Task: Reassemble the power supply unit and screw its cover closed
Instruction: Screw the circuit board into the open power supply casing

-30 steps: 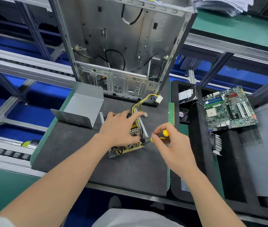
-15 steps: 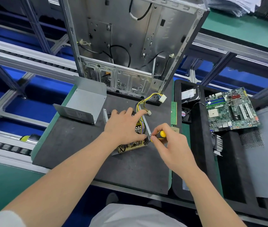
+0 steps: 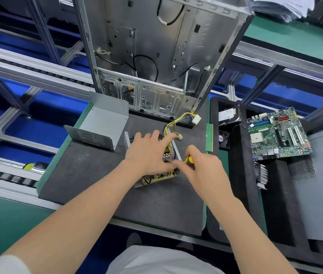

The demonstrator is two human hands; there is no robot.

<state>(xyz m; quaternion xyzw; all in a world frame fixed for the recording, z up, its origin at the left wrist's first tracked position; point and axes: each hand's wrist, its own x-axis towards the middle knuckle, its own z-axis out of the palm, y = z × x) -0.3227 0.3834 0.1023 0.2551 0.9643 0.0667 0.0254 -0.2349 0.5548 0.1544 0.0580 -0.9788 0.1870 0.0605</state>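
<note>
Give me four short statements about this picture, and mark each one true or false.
1. The left hand rests on the power supply unit. True.
2. The metal cover already sits on the power supply unit. False: it lies apart, left of it.
3. The right hand grips a yellow-handled screwdriver. True.
4. The motherboard is mounted in the computer case. False: it lies to the right, outside it.

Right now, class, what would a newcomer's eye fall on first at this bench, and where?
Two hands meet on the dark mat: the left hand rests on the open power supply, the right hand grips a yellow-handled screwdriver beside it. Behind them stands a tall metal computer case; a green circuit board lies to the right.
</note>
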